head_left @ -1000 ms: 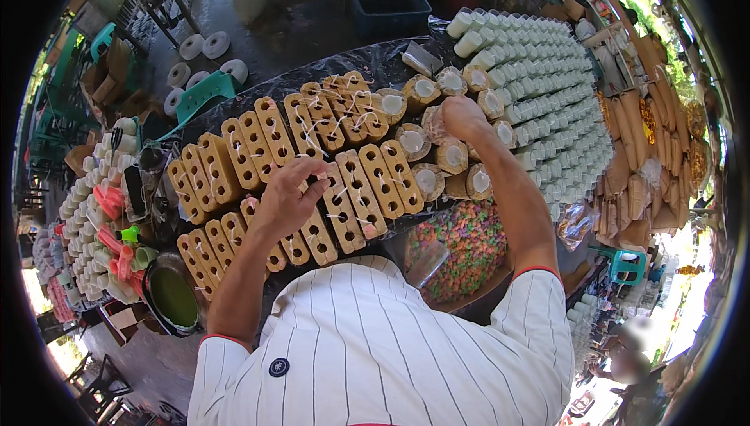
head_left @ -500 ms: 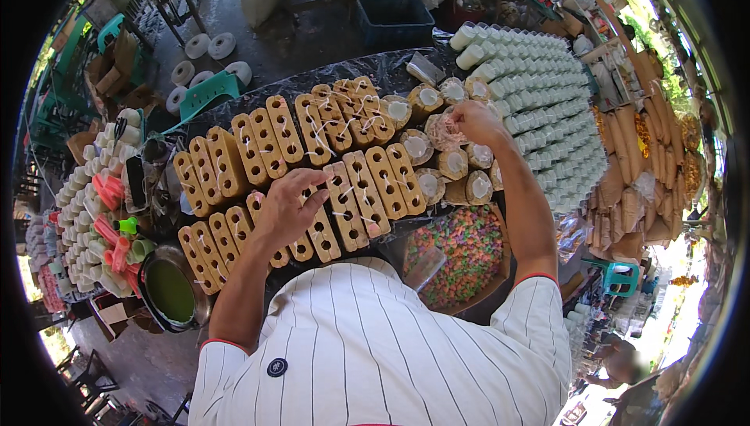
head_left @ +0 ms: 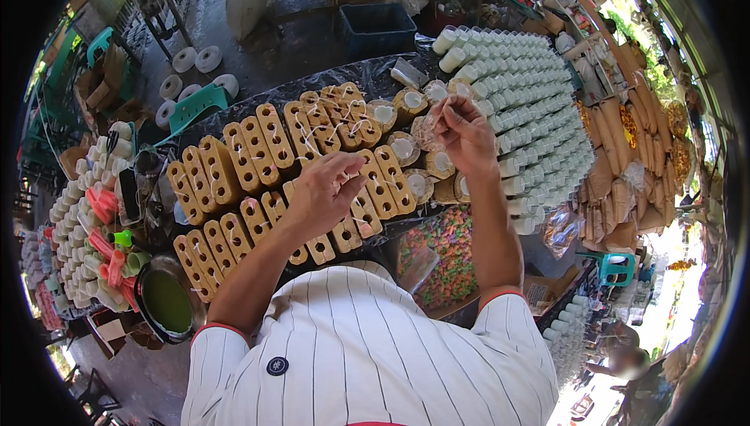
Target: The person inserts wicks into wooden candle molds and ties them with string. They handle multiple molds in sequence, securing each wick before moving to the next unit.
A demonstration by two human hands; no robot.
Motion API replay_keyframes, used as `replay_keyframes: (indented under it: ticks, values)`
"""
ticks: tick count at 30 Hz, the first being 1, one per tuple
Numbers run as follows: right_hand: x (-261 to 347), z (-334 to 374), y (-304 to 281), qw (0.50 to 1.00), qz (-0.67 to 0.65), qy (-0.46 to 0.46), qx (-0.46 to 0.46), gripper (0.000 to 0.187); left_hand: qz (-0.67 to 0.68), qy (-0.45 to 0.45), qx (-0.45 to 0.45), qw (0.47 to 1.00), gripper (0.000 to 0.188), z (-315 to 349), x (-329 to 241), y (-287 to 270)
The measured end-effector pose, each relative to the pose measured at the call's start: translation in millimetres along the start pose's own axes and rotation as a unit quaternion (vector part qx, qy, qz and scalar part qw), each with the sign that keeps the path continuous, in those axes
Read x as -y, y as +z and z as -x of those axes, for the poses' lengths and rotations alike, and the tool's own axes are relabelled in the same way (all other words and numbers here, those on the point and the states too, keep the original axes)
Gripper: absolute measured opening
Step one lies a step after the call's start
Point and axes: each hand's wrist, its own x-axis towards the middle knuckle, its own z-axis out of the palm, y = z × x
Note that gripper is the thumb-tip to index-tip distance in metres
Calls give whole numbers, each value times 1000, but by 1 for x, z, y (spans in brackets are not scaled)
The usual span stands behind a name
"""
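Observation:
My right hand (head_left: pixel 467 135) is raised over the cluster of round tan moulds with whitish tops (head_left: pixel 403 148). Its thumb and fingers are pinched together; what they hold is too small to make out. Beside it, a clump of pale pinkish strands (head_left: pixel 426 134) rests on the moulds, partly hidden by the hand. My left hand (head_left: pixel 330 191) hovers above the front row of tan blocks with round holes (head_left: pixel 384 184). Its fingers are curled, with the thumb apart from them. White strings (head_left: pixel 307 138) hang from and lie across many blocks.
Rows of whitish cups (head_left: pixel 531 105) fill the table's right end. A box of coloured bits (head_left: pixel 445 266) sits near my body. At left are a pot of green liquid (head_left: pixel 167 301) and stacked pale cups (head_left: pixel 74 230). A dark bin (head_left: pixel 378 31) stands beyond the table.
My right hand has lifted away from the pinkish strands, its fingers now pinched and turned upward. My left hand has moved slightly right, toward it. The whole view has shifted a little.

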Motion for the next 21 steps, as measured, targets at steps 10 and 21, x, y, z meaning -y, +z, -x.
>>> replay_keyframes:
  ticks: [10,21]
  values:
    - [-71,83,119,995,-88,33,14,9,18,-48,-66,997,9,24,-25,-2]
    - [-88,105,121,973,175,34,148,16,618,-236,59,748,18,98,-3,-21]
